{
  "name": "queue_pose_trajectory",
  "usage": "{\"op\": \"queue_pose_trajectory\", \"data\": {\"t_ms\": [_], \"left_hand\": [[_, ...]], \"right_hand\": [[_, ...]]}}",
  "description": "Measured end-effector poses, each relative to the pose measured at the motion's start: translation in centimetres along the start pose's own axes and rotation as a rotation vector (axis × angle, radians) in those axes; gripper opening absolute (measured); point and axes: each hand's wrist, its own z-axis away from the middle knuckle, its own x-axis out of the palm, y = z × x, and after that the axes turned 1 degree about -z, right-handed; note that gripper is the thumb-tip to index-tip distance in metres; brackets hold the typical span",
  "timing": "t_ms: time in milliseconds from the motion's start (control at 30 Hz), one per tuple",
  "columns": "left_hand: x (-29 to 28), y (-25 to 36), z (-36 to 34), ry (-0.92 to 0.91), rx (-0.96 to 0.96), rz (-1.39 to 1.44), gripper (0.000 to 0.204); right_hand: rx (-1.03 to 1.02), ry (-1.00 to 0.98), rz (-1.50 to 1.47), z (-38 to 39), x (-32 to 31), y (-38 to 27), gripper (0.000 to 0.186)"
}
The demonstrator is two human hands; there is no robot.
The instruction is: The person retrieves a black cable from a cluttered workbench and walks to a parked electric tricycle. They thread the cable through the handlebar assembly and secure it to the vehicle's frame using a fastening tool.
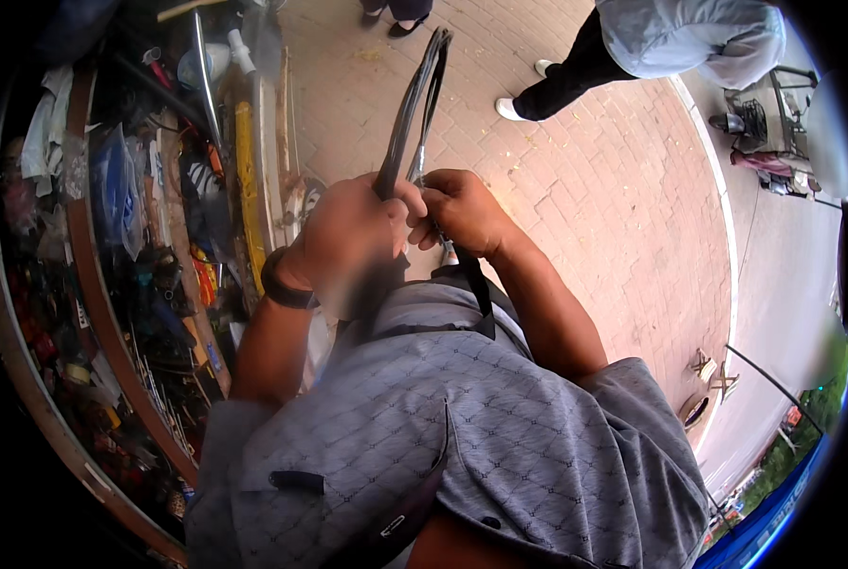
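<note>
A long black cable point(407, 114), doubled into a narrow loop, stands up from between my hands, its bend at the top. My left hand point(348, 223) is closed around the thick side of the loop, near its lower end. Close beside it, my right hand point(464, 211) pinches the thinner side with thumb and bent fingers, just below a silvery section point(418, 163). The two hands nearly touch in front of my waist. What lies between the fingertips is partly hidden, and a blur covers part of the left hand. A black strap point(476, 289) hangs below my right hand.
At left stand wooden-edged trays point(87, 237) crowded with tools and small parts, including a yellow bar point(246, 180) and a shiny metal rod point(204, 81). A person point(623, 57) is on the brick pavement point(595, 218) ahead right. Beyond the kerb is a cart point(775, 123).
</note>
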Motion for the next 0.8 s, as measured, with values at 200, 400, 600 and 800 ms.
{"op": "queue_pose_trajectory", "data": {"t_ms": [200,400,600,800], "left_hand": [[9.6,-0.7,-5.5,-0.292,-0.160,0.025,0.039],[15.4,-2.1,-9.6,-0.274,-0.342,0.300,0.039],[14.9,-4.9,-13.1,-0.347,-0.489,0.560,0.042],[16.6,-3.4,-16.5,-0.655,-0.592,0.683,0.044]], "right_hand": [[-0.087,0.193,-0.403,4.1,-7.0,2.5,0.019],[-0.155,0.444,-0.430,3.1,-15.3,6.1,0.042],[-0.421,0.678,-0.113,11.9,-20.3,8.7,0.051],[-0.439,1.013,-0.106,13.3,-21.6,10.1,0.071]]}}
